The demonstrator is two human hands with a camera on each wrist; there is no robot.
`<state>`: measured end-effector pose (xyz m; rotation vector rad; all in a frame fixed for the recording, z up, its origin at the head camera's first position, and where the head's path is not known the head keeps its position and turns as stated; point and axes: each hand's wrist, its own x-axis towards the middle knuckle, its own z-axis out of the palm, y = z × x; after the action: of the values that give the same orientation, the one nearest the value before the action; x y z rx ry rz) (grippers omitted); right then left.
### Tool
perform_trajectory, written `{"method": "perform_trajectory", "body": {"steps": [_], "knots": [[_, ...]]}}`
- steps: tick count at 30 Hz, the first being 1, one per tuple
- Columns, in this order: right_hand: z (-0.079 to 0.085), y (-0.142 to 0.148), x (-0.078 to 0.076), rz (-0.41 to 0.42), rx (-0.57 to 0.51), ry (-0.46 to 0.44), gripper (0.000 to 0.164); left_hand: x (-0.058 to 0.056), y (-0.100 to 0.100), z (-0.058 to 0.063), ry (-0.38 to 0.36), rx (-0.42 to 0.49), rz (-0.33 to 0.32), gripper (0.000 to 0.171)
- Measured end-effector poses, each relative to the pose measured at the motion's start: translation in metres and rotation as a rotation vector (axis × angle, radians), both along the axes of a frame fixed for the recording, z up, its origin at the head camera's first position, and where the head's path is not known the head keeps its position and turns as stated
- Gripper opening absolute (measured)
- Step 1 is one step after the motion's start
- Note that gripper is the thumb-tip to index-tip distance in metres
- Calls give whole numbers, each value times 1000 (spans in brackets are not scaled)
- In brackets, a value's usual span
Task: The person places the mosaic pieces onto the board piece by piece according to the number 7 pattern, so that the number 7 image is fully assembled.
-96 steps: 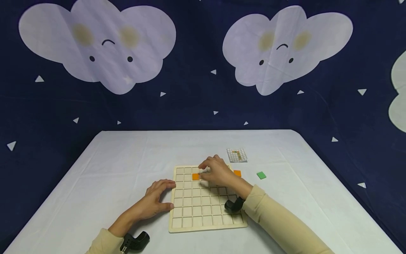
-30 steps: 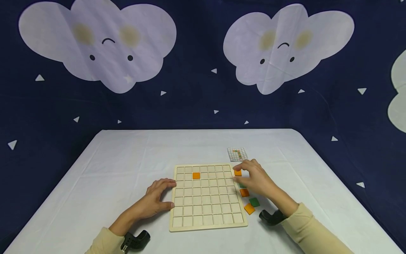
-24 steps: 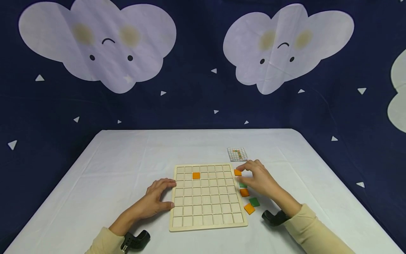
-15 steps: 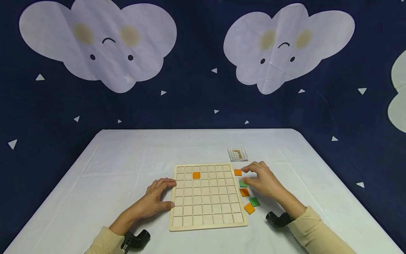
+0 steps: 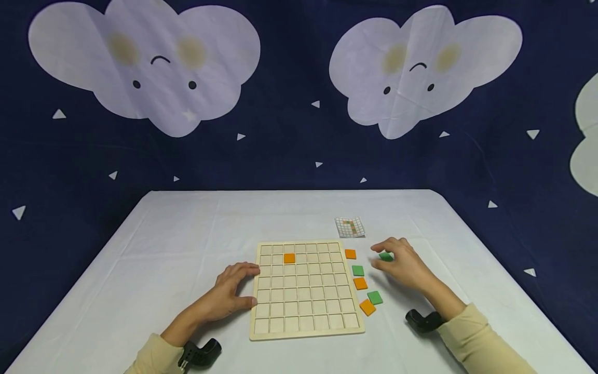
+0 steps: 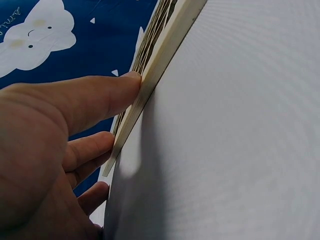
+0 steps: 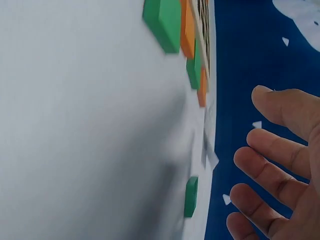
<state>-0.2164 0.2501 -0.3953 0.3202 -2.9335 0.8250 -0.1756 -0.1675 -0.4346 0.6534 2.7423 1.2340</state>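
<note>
Hovering with the right hand (image 5: 405,265), thumb and fingers apart and gripping nothing, near a flat green square tile (image 5: 386,257) on the white-clothed table (image 5: 182,228). Touching the left rim of the pale wooden grid board (image 5: 304,309) with the left hand (image 5: 229,293), fingers unclamped. Seeing one flat orange square tile (image 5: 289,258) set in the board, three loose orange tiles (image 5: 360,283) and two other green tiles (image 5: 357,270) beside its right rim, a small printed grid card (image 5: 350,227) beyond. Apparently selecting a tile; probably needing to pinch its edges.

Farthest green tile (image 5: 385,256) partly behind the right grip (image 5: 403,265).
</note>
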Motion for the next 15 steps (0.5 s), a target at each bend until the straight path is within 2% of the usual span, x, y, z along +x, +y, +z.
{"method": "perform_trajectory", "body": {"steps": [9, 15], "knots": [[-7, 16, -9, 18, -11, -34, 37, 0, 0, 0, 4, 2, -6, 56], [-11, 23, -14, 38, -6, -24, 39, 0, -1, -1, -1, 10, -9, 57]]}}
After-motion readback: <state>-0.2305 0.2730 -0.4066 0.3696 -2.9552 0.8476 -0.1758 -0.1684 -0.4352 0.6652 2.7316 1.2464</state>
